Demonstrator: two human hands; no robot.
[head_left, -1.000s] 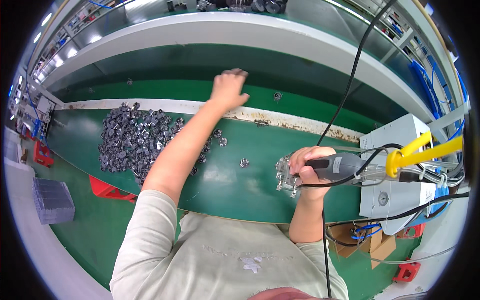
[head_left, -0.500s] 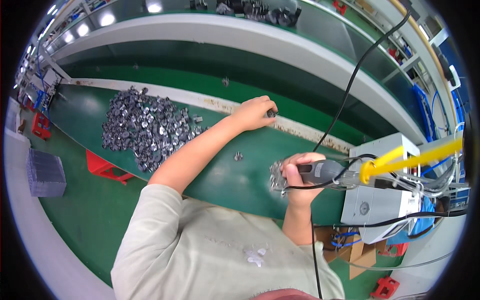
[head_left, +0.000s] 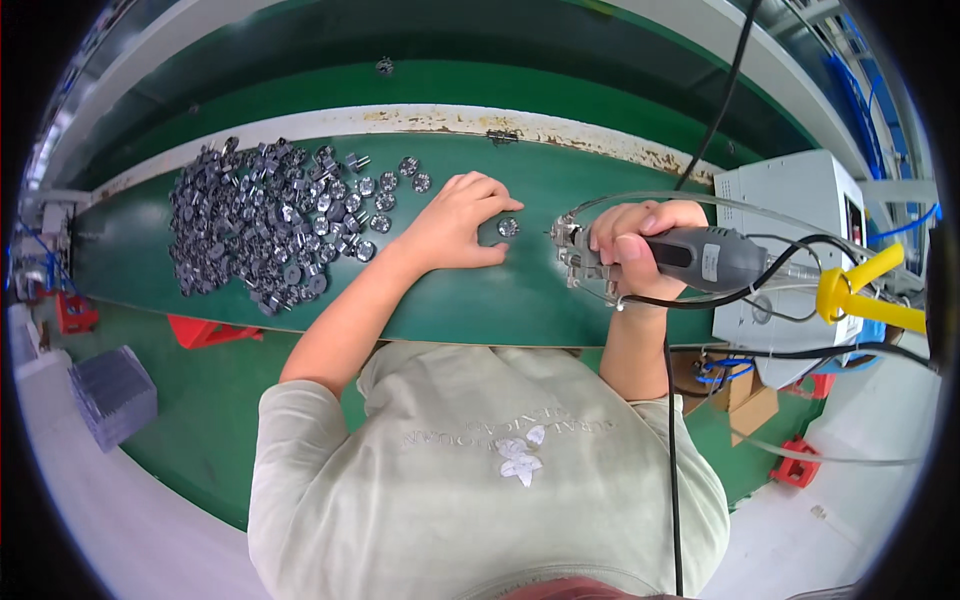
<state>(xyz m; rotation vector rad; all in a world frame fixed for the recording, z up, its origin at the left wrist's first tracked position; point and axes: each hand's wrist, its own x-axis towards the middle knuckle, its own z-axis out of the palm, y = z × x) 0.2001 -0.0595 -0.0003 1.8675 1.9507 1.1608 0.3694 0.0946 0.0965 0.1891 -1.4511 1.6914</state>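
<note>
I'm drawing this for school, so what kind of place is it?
Probably a factory workshop: there's a big pile of small dark parts, a long green workbench and a gray handheld tool.

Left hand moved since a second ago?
Yes, nearer: the left hand was beyond the rust-stained white rail, and is now on its near side.

Table [head_left: 450,310] is finished smooth and kinda glossy; far rail [head_left: 400,118] is marked by rough, rusty-looking patches. Shiny metal and dark plastic mixed in left pile [head_left: 255,215]; right tool [head_left: 705,262] cased in smooth plastic.
</note>
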